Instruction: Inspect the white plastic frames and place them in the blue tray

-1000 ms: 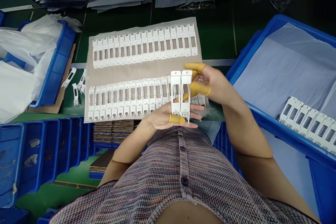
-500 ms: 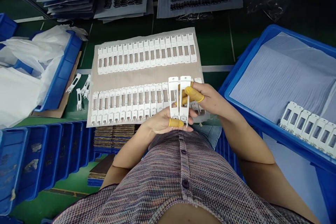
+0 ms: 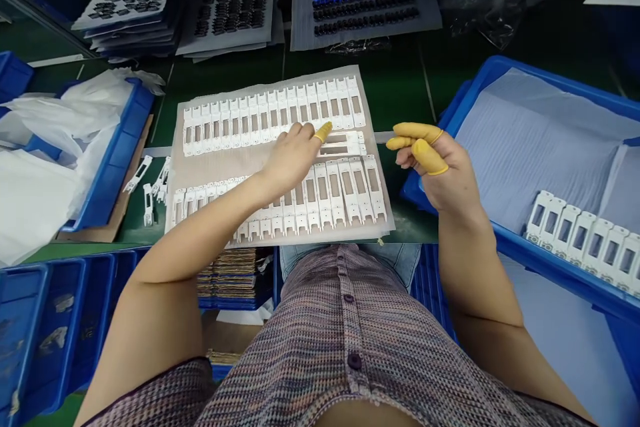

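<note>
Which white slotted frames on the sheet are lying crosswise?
The pair of white slotted frames between the upper row and lower row, at the left hand: they run left to right, while the others lie front to back.

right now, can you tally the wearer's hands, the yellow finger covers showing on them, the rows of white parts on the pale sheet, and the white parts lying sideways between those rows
Wearer's left hand and right hand: 2
Visible yellow finger covers: 4
Rows of white parts: 2
Sideways white parts: 2
Total: 10
</note>
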Tool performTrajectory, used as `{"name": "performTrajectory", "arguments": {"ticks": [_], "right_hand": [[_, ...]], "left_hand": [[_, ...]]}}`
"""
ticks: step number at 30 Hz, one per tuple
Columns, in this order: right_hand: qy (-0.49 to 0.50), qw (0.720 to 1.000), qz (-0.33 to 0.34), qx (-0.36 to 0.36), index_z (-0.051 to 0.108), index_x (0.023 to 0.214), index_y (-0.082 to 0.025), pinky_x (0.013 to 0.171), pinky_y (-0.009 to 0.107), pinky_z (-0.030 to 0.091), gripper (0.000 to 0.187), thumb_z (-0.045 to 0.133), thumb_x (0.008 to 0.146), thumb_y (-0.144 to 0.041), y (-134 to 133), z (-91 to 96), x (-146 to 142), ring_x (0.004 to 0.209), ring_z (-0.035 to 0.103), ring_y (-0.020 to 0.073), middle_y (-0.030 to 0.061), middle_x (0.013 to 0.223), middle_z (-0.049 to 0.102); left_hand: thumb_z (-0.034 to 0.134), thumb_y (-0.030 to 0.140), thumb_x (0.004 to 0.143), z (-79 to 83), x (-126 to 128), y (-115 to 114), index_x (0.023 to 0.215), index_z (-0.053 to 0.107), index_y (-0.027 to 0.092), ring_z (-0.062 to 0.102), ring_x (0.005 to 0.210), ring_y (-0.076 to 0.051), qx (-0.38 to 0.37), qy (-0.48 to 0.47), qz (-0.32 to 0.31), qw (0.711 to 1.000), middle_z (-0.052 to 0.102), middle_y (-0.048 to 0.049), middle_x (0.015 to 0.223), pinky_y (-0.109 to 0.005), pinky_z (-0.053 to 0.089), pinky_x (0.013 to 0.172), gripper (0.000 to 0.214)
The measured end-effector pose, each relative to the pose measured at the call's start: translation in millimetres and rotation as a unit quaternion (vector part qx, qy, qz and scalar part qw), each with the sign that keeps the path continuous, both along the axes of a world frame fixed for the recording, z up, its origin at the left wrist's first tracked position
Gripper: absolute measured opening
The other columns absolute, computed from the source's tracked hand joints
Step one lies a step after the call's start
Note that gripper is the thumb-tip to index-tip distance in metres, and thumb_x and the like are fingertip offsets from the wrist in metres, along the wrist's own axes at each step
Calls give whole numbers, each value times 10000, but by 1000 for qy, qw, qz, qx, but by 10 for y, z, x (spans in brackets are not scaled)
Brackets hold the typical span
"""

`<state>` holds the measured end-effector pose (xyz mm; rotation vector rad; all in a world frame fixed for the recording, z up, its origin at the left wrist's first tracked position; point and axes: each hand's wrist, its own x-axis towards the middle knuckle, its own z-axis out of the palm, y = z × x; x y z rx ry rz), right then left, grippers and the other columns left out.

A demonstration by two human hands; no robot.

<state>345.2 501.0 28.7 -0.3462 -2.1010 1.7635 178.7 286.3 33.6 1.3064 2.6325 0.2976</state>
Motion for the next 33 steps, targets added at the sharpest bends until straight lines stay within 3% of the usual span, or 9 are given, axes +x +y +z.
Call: {"name": "performTrajectory", "arguments": {"ticks": [5, 12, 16, 21, 25, 29, 33], "right_hand": [[-12, 999, -25, -35, 757, 1116, -291, 739, 337, 575, 416, 756, 862, -620, 147, -40, 211, 770, 638, 167, 43, 1054, 759], [-25, 997, -46, -58, 779, 1068, -314, 718, 337, 592, 406, 804, 820, -634, 293, -151, 338, 752, 644, 167, 36, 1022, 767], [-25, 998, -43, -45, 775, 1071, -319, 717, 348, 598, 390, 776, 846, -637, 312, -190, 324, 767, 661, 175, 42, 1025, 766], [-27, 997, -54, -52, 776, 1073, -311, 728, 368, 599, 415, 780, 831, -647, 347, -218, 335, 774, 663, 191, 55, 1035, 767], [-36, 996, -57, -53, 776, 1071, -314, 734, 368, 593, 423, 780, 824, -657, 358, -248, 354, 776, 662, 190, 53, 1025, 767], [-49, 996, -52, -45, 774, 1075, -311, 745, 369, 591, 431, 770, 828, -664, 338, -263, 361, 780, 666, 189, 54, 1028, 770], [-52, 996, -50, -58, 784, 1062, -310, 775, 358, 588, 418, 789, 819, -649, 315, -266, 362, 782, 661, 176, 40, 1010, 775]], "left_hand": [[309, -36, 956, -154, -44, 388, 1572, 418, 92, 497, 1342, -389, -121, 69, -22, 990, 581, -231, 1381, -538, 473, 1078, 639], [297, -69, 919, -118, -33, 423, 1605, 364, 108, 521, 1328, -377, -151, 114, -36, 981, 570, -227, 1402, -515, 511, 1042, 712], [427, -47, 884, -43, -138, 384, 1596, 386, 118, 529, 1320, -381, -140, 83, -72, 984, 565, -216, 1410, -495, 520, 1034, 732], [622, 91, 879, 3, -387, 260, 1440, 596, 190, 592, 1225, -344, -60, -3, -88, 994, 638, -134, 1307, -462, 532, 1011, 570], [625, 172, 912, -110, -487, 217, 1173, 726, 201, 653, 1053, -279, 5, -34, -61, 998, 696, -88, 1153, -424, 550, 943, 281], [698, 194, 873, -257, -446, 255, 1238, 693, 190, 655, 1049, -292, 14, -16, -16, 1000, 685, -109, 1199, -413, 555, 897, 365], [683, 192, 878, -350, -397, 277, 1135, 735, 192, 643, 1039, -296, 27, 17, -32, 999, 710, -97, 1079, -419, 555, 869, 262]]}}
